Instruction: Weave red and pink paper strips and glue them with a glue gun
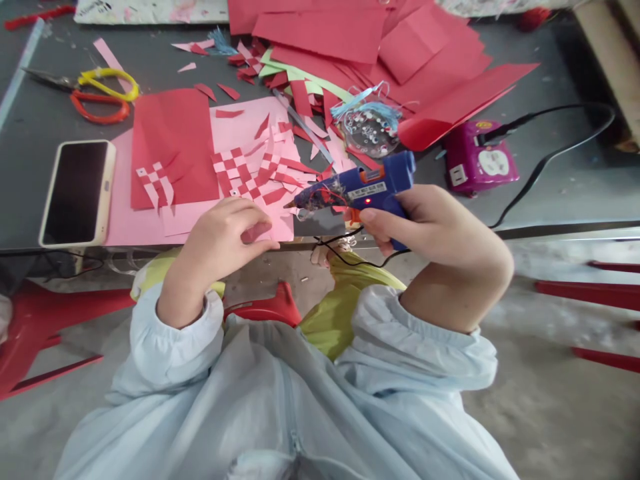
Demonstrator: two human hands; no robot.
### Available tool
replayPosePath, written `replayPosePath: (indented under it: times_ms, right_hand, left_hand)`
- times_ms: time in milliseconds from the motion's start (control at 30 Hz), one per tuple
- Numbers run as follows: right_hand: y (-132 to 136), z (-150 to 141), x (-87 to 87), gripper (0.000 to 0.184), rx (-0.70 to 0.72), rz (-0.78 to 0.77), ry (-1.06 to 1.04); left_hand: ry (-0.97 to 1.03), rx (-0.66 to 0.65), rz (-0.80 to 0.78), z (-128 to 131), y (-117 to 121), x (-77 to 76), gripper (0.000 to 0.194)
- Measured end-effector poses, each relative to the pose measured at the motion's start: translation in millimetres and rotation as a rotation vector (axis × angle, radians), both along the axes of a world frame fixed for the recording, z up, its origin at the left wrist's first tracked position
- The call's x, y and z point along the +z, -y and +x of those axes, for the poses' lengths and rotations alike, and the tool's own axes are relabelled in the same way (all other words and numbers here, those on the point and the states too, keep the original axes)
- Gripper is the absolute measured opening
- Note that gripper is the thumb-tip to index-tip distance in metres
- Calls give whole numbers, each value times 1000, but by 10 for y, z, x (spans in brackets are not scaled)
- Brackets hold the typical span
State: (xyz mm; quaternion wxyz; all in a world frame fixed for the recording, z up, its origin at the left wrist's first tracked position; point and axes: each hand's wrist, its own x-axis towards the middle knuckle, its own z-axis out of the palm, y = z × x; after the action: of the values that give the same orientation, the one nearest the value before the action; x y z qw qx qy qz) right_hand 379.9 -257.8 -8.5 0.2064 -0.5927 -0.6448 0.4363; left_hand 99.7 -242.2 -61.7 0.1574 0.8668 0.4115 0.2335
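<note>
My right hand (pixel 425 223) is wrapped round the handle of a blue hot glue gun (pixel 365 183). A small red light glows on its side, and its nozzle points left, above the table's near edge. My left hand (pixel 225 233) hovers by that edge with fingers curved, thumb and fingertips apart, and I see nothing between them. Just beyond it lie woven red-and-pink checkered paper pieces (pixel 245 170) with loose strip ends, on pink paper (pixel 195 227). A smaller checkered piece (pixel 155 181) rests on a red sheet (pixel 175 140) to the left.
Scissors (pixel 103 93) and a phone (pixel 77 193) lie at the left. Behind are stacked red paper (pixel 350 33) and a clear dish of small beads (pixel 370 132) with blue tassels. A purple power adapter (pixel 480 157) with a black cable (pixel 555 150) stands at right.
</note>
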Motion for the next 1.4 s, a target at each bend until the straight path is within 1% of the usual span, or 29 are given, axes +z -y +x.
replayPosePath:
  times_ms: [100, 167, 300, 400, 533, 633, 767, 833, 900, 1000, 1167, 1400]
  right_hand:
    - [-2, 7, 6, 31, -5, 2, -6]
    - [-5, 14, 2, 30, -4, -2, 0]
    - [-6, 19, -12, 30, -10, -13, 2]
    - [-1, 15, -2, 30, -14, -26, 3]
    - [3, 25, 3, 29, 16, -42, 2]
    - [-1, 45, -30, 28, 39, -45, -23]
    - [-7, 62, -68, 21, 62, -67, -71]
    - [-8, 63, -69, 22, 64, -64, -60]
    - [-8, 65, -68, 27, 59, -52, -41]
    - [-7, 68, -68, 35, 37, -44, -32]
    - [-4, 58, -27, 34, 41, -41, -22]
    - [-5, 35, 21, 31, 68, -27, -6]
  left_hand:
    - [-62, -30, 6, -12, -6, 11, 19]
    - [-78, -17, 17, -7, 1, 21, 18]
    - [-51, -12, -21, 5, 11, 47, 18]
    - [-18, -24, -17, -1, 6, 56, 20]
    - [7, 48, -14, -3, 12, 47, 17]
    - [10, 95, -29, 11, 22, 41, 16]
    - [9, 123, -50, 31, 27, 49, 16]
    - [12, 122, -49, 33, 27, 53, 16]
    - [10, 103, -27, 27, 25, 50, 17]
    - [-25, 29, 51, 10, 22, 31, 17]
    - [-54, -82, 200, 6, 29, 7, 18]
    - [-122, -133, 201, 46, 36, 27, 21]
